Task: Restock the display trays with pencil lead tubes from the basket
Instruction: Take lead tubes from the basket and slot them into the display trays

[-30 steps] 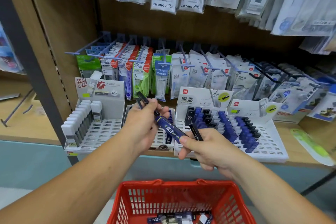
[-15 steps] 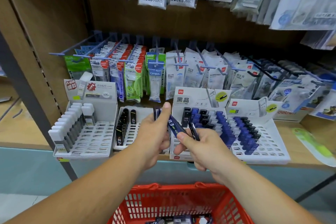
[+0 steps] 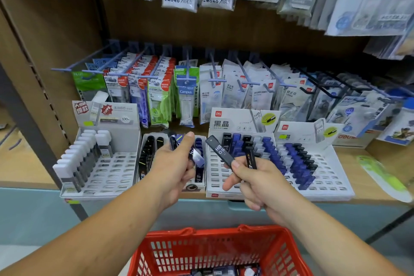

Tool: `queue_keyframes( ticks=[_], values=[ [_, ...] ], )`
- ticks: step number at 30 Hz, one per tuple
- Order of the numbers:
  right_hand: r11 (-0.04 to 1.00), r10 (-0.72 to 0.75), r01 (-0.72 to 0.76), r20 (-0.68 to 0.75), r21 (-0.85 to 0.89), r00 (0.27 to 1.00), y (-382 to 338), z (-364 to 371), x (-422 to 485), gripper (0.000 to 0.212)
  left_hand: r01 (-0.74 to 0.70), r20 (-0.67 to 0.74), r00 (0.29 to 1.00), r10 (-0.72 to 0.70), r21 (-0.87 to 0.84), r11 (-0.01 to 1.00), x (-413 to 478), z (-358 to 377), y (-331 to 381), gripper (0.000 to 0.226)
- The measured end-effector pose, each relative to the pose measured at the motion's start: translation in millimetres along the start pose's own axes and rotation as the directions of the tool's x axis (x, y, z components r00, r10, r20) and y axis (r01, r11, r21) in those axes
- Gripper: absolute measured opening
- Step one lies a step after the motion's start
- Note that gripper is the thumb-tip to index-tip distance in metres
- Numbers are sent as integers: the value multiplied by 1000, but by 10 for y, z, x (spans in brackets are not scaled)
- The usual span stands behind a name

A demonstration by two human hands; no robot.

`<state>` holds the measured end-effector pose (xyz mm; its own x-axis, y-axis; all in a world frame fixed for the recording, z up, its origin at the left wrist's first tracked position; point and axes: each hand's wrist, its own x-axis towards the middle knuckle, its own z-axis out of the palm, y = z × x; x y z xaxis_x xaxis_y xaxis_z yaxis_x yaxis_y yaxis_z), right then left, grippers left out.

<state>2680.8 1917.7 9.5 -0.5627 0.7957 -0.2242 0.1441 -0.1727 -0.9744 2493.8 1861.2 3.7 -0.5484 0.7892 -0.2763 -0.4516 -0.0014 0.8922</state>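
bundle now split: blue tubes (image 3: 198, 157) gripped in left hand (image 3: 172, 170), black tubes (image 3: 220, 151) pinched in right hand (image 3: 257, 184) at its 3 o'clock; sorted for trays (image 3: 216, 194).

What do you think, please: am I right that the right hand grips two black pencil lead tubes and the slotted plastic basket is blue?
Not quite: the head view shows a red slotted plastic basket, not blue; the right hand does grip two black pencil lead tubes.
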Motion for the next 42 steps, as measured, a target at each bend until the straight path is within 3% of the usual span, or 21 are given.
queue_keyframes(
  ticks=[4, 10, 14, 19, 24, 28, 36, 39, 42],
  values=[
    [1000, 0, -1, -27, -24, 1000, 4, -8, -9, 18, 0, 21, 1000, -2, 121, 993, -61, 61, 11, 15],
    [997, 58, -57, 7, -51, 998, 6, 33, -45, 19, -18, 94, 995, 8, 100, 995, -87, 135, 8, 19],
    [995, 100, -100, 31, -1, 994, -25, 24, -66, 20, -98, 183, 981, 66, 170, 980, -134, 144, 23, 25],
    [990, 134, -131, 50, -50, 990, -70, -43, -55, 22, -278, 231, 952, 203, 365, 888, -139, 99, 37, 7],
    [977, 160, -148, 72, -155, 984, -65, -130, -41, 16, -246, 210, 963, 170, 423, 872, -126, 49, 54, 11],
    [995, 90, -91, -27, -40, 996, -76, -223, 14, 23, -229, 257, 958, 129, 412, 882, -168, 86, 100, 14],
    [991, 123, -123, 0, 60, 992, -44, -279, 18, 24, -255, 173, 964, 200, 408, 876, -119, 248, 22, 16],
    [995, 95, -95, -12, -22, 995, -47, -279, -2, 23, -244, 144, 969, 203, 394, 886, -99, 326, 15, 10],
    [994, 9, -22, -124, -108, 992, -128, -332, -18, 25, -299, 98, 954, 284, 414, 860, -83, 365, 104, 5]
  ],
)
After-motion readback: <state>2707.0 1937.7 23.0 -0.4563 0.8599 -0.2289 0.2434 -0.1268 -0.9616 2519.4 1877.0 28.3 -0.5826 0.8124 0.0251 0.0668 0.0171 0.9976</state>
